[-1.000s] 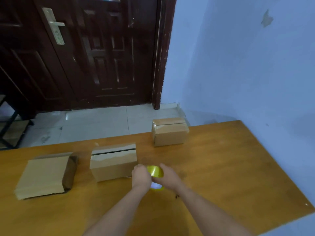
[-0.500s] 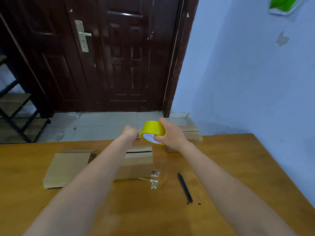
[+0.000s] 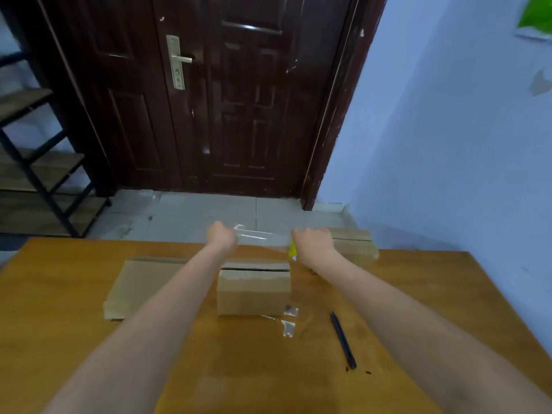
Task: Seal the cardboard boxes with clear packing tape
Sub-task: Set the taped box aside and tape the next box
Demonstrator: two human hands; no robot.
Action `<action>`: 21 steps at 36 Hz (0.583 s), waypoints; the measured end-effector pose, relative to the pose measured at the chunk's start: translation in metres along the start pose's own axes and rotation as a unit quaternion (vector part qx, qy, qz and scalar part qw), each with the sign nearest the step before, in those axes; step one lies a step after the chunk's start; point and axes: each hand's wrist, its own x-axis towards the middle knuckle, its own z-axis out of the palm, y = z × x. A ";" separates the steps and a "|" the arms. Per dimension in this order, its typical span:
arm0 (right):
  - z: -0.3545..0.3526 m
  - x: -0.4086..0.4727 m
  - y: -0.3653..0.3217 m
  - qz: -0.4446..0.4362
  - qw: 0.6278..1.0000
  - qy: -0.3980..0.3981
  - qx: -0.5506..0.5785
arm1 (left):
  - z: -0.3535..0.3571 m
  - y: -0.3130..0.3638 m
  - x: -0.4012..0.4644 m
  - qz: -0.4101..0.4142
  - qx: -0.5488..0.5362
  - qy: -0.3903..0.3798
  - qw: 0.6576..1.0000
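Both bare forearms reach forward and away from the body, raised and held apart. The left hand (image 3: 221, 236) is curled into a pinching fist, knuckles up. The right hand (image 3: 312, 244) is curled in a grip, farther right at the same height.

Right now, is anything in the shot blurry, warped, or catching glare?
Head view: wide-angle bending bows the door frame and table edges; glare streaks the stretched clear tape between the left hand and right hand; both forearms nearest the camera look soft.
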 end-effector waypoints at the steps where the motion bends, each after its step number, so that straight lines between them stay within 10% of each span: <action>1: 0.002 0.002 0.001 0.001 1.000 0.003 0.014 | 0.000 0.000 -0.004 -0.006 -0.015 -0.005 1.000; 13: 0.036 -0.006 0.021 0.067 0.899 0.087 0.425 | -0.010 -0.019 0.006 -0.102 -0.149 -0.047 0.982; 21: 0.028 -0.005 0.022 -0.016 0.979 0.037 0.202 | -0.005 -0.028 0.005 -0.085 -0.108 -0.023 0.990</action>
